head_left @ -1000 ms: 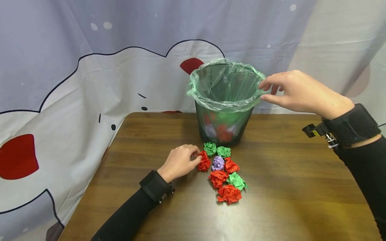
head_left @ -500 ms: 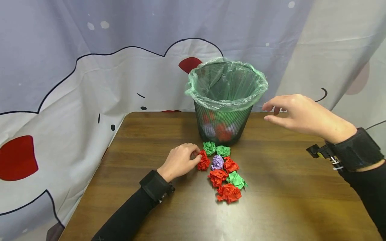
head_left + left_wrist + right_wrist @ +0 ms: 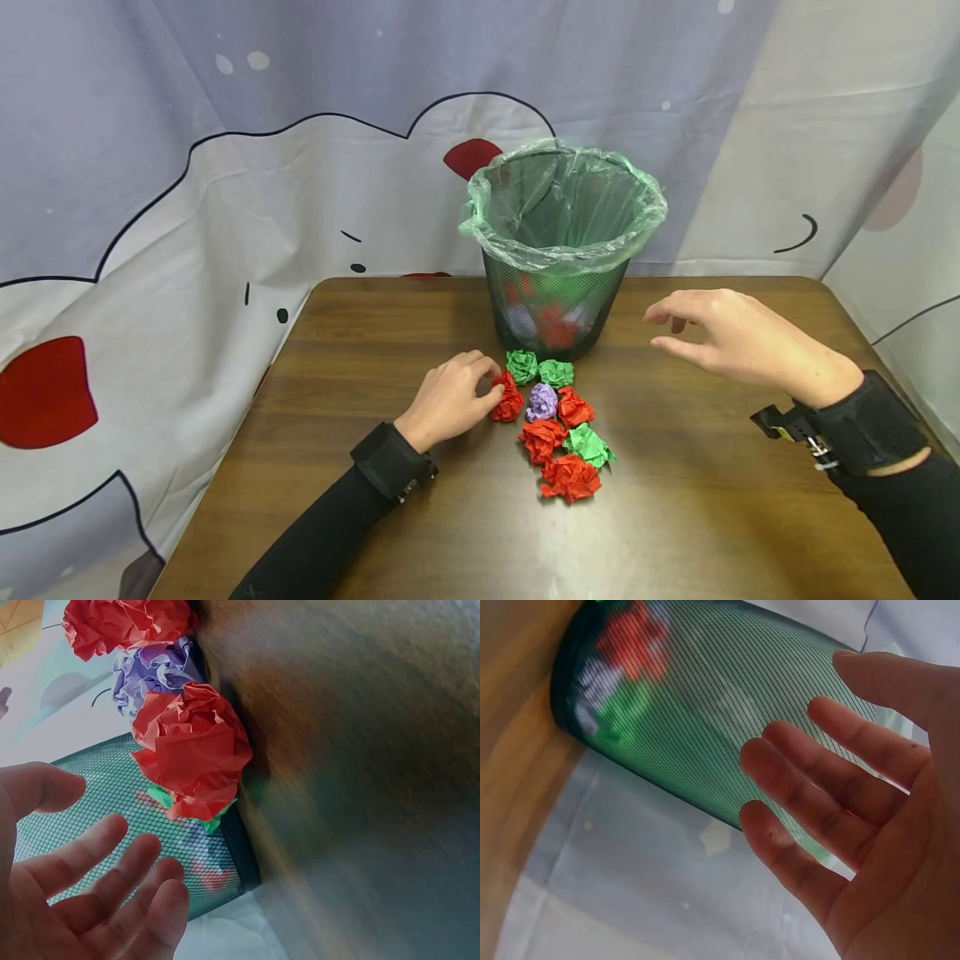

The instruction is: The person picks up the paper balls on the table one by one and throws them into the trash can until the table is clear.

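Observation:
My left hand (image 3: 450, 400) is beside a red crumpled paper ball (image 3: 508, 397), its fingertips close to the ball's left side. In the left wrist view its loosely bent fingers (image 3: 135, 859) hold nothing, and the red ball (image 3: 195, 746) lies beyond them. Over the table, right of a black mesh wastebasket (image 3: 603, 296), hovers my empty right hand (image 3: 738, 342), its fingers spread and relaxed. A green plastic bag (image 3: 555, 260) lines the wastebasket and folds over its rim. Several paper balls show through the mesh, including a red one (image 3: 634, 637).
In front of the wastebasket lie more crumpled balls: green ones (image 3: 557, 373), a purple one (image 3: 542, 402) and red ones (image 3: 572, 479). Behind the wooden table (image 3: 712, 500) hangs a printed curtain (image 3: 300, 200).
My right hand has come down from the wastebasket's right rim toward the tabletop, staying on the right. My left hand has stayed beside the red paper ball.

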Demonstrator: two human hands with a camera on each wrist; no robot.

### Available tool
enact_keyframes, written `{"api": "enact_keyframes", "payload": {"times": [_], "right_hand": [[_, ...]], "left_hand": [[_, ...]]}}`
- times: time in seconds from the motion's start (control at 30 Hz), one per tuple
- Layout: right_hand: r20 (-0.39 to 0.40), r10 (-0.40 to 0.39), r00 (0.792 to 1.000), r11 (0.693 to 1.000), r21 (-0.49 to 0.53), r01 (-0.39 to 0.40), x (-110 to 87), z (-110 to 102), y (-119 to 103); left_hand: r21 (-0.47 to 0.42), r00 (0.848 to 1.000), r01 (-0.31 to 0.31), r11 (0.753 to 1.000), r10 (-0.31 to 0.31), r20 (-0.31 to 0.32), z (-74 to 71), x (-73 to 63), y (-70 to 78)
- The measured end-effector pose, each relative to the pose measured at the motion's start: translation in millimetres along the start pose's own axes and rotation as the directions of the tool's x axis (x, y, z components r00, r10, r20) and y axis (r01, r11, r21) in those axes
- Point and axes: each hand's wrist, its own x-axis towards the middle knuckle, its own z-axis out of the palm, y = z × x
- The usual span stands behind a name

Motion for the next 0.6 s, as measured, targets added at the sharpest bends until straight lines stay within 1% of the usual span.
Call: {"api": "enact_keyframes", "payload": {"times": [0.2, 0.4, 0.5, 0.6], "right_hand": [[0.01, 0.024, 1.0, 0.999, 0.028, -0.024, -10.2, 17, -1], [0.011, 0.035, 0.999, 0.998, 0.048, -0.036, -17.6, 30, 0], [0.012, 0.045, 0.999, 0.997, 0.06, -0.045, -20.8, 36, 0], [0.027, 0.04, 0.999, 0.996, 0.079, -0.042, -23.3, 42, 1]], "left_hand": [[0.016, 1.0, -0.005, 1.0, 0.005, 0.013, 2.7, -0.3, 0.2], [0.018, 1.0, -0.026, 0.999, 0.026, 0.001, 3.4, -0.1, 2.3], [0.027, 1.0, -0.022, 0.999, 0.022, 0.018, 4.1, 0.2, 3.2], [0.046, 0.998, -0.002, 0.999, 0.0, 0.056, 6.2, -0.1, 3.4]]}}
